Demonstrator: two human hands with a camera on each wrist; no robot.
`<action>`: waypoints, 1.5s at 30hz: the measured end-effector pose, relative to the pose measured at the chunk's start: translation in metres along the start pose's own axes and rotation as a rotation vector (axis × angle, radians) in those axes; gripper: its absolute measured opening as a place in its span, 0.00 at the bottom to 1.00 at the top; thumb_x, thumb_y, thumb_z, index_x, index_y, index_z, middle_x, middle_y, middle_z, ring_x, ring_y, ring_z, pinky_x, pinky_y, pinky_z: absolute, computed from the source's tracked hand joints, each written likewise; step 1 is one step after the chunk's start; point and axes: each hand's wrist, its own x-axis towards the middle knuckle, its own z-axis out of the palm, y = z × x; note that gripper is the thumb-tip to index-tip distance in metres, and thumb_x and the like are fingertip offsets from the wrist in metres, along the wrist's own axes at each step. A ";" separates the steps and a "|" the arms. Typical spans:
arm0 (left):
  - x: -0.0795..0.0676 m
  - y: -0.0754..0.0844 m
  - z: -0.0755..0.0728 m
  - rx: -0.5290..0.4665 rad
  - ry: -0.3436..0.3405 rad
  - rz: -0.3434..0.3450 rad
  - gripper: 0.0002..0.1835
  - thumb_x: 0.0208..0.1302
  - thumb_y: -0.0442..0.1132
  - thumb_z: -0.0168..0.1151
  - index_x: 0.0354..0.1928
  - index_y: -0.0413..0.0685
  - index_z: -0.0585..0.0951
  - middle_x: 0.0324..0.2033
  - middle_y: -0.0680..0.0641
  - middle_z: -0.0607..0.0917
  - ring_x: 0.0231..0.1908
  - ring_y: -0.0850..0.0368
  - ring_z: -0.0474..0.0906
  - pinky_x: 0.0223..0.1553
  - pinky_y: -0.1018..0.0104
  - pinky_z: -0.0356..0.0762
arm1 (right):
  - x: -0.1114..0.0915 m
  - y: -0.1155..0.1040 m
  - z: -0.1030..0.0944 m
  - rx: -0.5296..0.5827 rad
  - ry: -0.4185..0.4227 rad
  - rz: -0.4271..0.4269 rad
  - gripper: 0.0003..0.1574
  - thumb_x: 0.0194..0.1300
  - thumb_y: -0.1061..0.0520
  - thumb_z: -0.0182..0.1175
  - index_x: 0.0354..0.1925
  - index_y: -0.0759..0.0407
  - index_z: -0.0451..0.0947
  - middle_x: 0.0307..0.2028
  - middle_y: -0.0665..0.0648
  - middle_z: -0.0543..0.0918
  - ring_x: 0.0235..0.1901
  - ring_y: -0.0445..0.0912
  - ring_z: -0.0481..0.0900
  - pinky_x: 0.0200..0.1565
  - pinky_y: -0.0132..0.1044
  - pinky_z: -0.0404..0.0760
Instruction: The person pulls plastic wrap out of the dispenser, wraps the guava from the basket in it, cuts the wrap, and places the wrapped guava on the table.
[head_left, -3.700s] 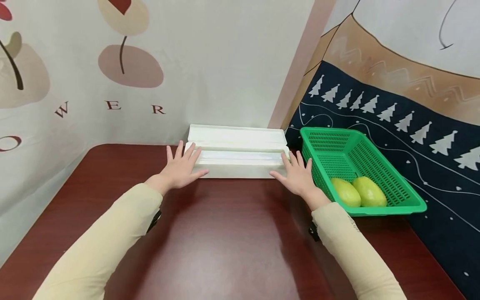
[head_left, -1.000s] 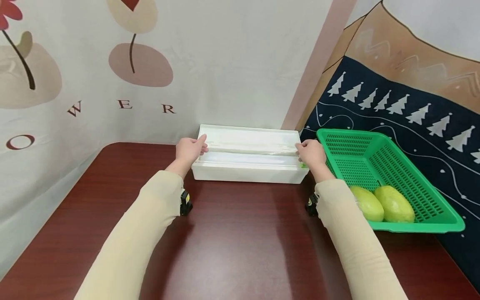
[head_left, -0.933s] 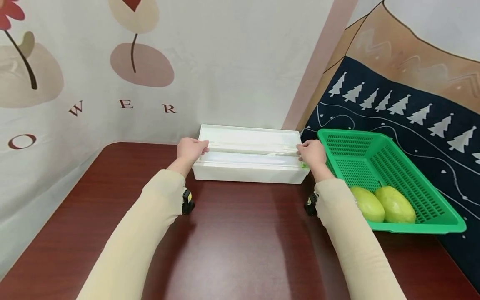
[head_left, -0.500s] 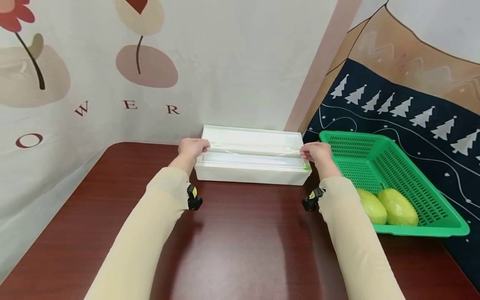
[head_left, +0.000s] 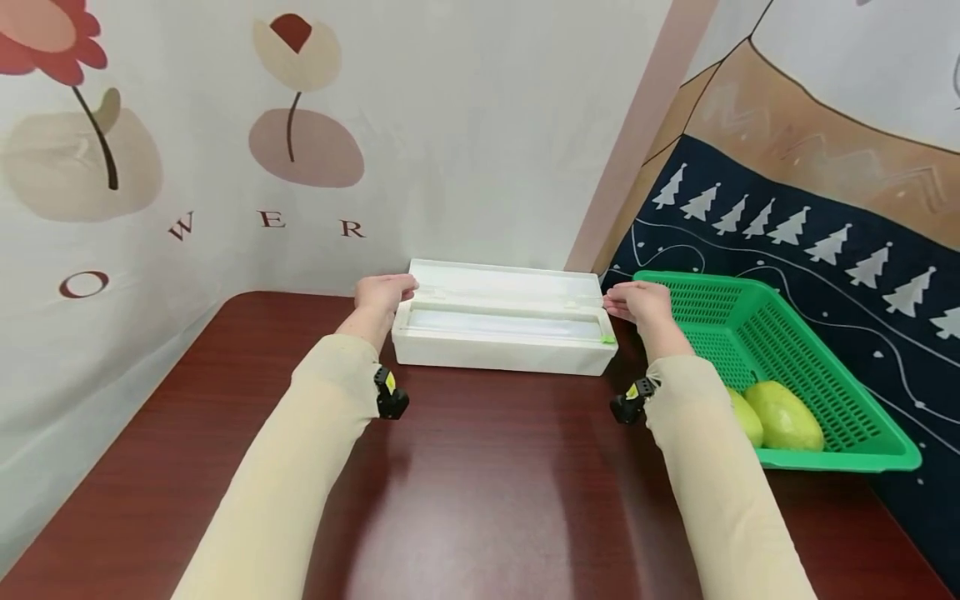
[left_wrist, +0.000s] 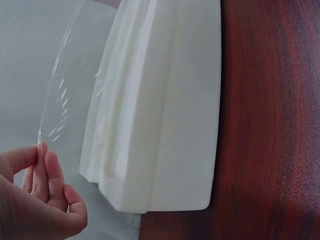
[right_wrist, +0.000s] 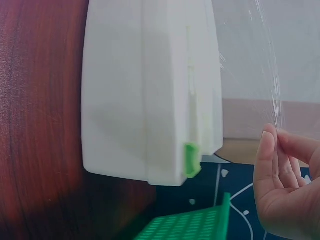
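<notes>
A white cling film dispenser [head_left: 502, 356] with its lid tilted back lies at the far side of the table; a small green cutter slider [right_wrist: 191, 160] sits at its right end. Thin clear cling film [left_wrist: 62, 107] stretches out of it. My left hand [head_left: 381, 298] pinches one corner of the film between thumb and fingertips, just off the dispenser's left end. At the opposite end, my right hand [head_left: 643, 304] pinches the other corner, where the film bunches into fine creases in the right wrist view. Both hands are raised above the dispenser's front part.
To the right stands a green plastic basket [head_left: 847, 461] holding two yellow-green fruits [head_left: 783, 417], one partly behind the right sleeve. The dark red wooden table [head_left: 480, 500] runs toward me. A printed cloth [head_left: 465, 125] hangs behind the dispenser.
Both hands went from spread fingers at the dispenser's ends to pinching the film corners. Over the last second, the film has lifted off the dispenser's front trough, and the right hand has shifted slightly outward.
</notes>
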 end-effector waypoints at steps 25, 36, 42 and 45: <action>-0.036 0.043 -0.011 -0.236 0.019 0.096 0.05 0.53 0.30 0.61 0.25 0.47 0.80 0.16 0.57 0.79 0.27 0.64 0.76 0.33 0.75 0.71 | -0.040 -0.040 -0.024 -0.016 -0.017 -0.173 0.04 0.64 0.64 0.56 0.39 0.62 0.76 0.17 0.44 0.80 0.20 0.35 0.81 0.30 0.25 0.81; -0.052 0.066 -0.015 -0.240 -0.027 0.137 0.08 0.54 0.32 0.61 0.21 0.51 0.79 0.11 0.59 0.78 0.26 0.65 0.74 0.35 0.72 0.64 | -0.059 -0.062 -0.039 0.007 -0.033 -0.223 0.02 0.64 0.62 0.58 0.35 0.58 0.77 0.19 0.44 0.81 0.22 0.35 0.82 0.33 0.25 0.81; -0.060 0.073 -0.022 -0.221 -0.050 0.182 0.12 0.56 0.34 0.61 0.17 0.53 0.78 0.12 0.60 0.78 0.32 0.62 0.70 0.39 0.71 0.63 | -0.070 -0.071 -0.043 0.028 -0.049 -0.266 0.04 0.63 0.63 0.58 0.31 0.56 0.77 0.19 0.44 0.82 0.22 0.36 0.82 0.32 0.24 0.81; -0.064 0.076 -0.026 -0.215 -0.063 0.201 0.11 0.57 0.35 0.61 0.18 0.54 0.79 0.13 0.61 0.78 0.32 0.64 0.72 0.40 0.72 0.64 | -0.073 -0.072 -0.043 0.023 -0.041 -0.278 0.04 0.62 0.63 0.59 0.31 0.55 0.77 0.20 0.44 0.82 0.23 0.36 0.82 0.32 0.24 0.81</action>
